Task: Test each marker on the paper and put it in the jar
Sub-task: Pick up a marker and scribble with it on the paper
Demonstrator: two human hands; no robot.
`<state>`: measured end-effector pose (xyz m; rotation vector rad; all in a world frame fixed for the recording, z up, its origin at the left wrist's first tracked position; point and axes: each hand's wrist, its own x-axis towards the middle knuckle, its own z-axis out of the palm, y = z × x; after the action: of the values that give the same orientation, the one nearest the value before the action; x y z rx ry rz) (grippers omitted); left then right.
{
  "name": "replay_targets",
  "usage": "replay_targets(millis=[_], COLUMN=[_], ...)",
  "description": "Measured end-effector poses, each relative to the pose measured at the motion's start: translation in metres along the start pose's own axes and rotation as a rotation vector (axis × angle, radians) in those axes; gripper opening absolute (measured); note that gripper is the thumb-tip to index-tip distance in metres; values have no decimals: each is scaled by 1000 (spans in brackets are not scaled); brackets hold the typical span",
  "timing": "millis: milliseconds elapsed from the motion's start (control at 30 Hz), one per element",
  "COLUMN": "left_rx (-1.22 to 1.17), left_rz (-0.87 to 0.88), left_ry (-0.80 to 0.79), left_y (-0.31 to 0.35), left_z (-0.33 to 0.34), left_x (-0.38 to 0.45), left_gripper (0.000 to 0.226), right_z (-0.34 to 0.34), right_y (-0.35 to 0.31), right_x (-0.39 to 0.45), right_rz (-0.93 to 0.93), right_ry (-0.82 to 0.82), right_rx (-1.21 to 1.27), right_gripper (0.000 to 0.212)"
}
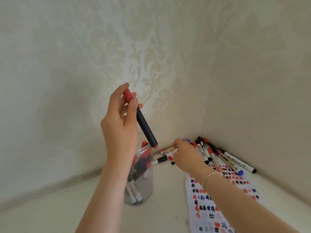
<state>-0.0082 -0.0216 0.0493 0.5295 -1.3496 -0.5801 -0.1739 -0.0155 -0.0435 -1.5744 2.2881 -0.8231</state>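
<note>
My left hand (pixel 120 118) pinches the red cap end of a black marker (pixel 146 129) and holds it tilted, its lower red end just above the mouth of a clear plastic jar (pixel 148 187). The jar stands on the white surface and holds several markers. My right hand (pixel 185 156) reaches into the corner and grips a white marker with a red cap (pixel 169 150) from the pile of markers (pixel 217 155). A sheet of paper (pixel 223 199) covered with red, black and blue test marks lies under my right forearm.
Two patterned walls meet in a corner right behind the marker pile. A black-capped marker (pixel 159 160) lies beside the jar, and a loose blue cap (pixel 241 172) sits near the paper's far edge. The white surface stretches to the left of the jar.
</note>
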Motion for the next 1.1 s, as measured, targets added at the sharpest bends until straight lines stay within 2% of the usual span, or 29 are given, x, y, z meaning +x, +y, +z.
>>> replay_targets(millis=[133, 233, 333, 500, 733, 867, 933, 1033, 1100], left_rx=[-25, 39, 228, 644, 863, 917, 935, 993, 1077], left_rz=[156, 224, 181, 6, -213, -369, -423, -432, -325], left_ry=[156, 136, -58, -443, -621, -674, -709, -710, -582], left_y=[-5, -10, -16, -15, -10, -11, -15, -19, -15], left_z=[-1, -4, -6, -9, -10, -11, -8, -1, 2], left_x=[-2, -1, -3, -7, 0, 8, 12, 15, 13], left_gripper=[28, 28, 27, 11, 7, 19, 23, 21, 22], right_z=[36, 53, 63, 68, 60, 35, 18, -2, -11], right_y=[13, 12, 7, -8, -19, -23, -22, -15, -13], right_x=[6, 7, 11, 16, 16, 13, 14, 19, 16], right_rz=[-114, -242, -323, -302, -369, -333, -259, -112, 6], right_ry=[-25, -64, -86, -90, -94, -93, -98, -126, -189], right_rx=[-146, -247, -373, -582, -612, -545, -435, -90, 249], right_gripper=[49, 57, 54, 41, 35, 22, 19, 21, 19])
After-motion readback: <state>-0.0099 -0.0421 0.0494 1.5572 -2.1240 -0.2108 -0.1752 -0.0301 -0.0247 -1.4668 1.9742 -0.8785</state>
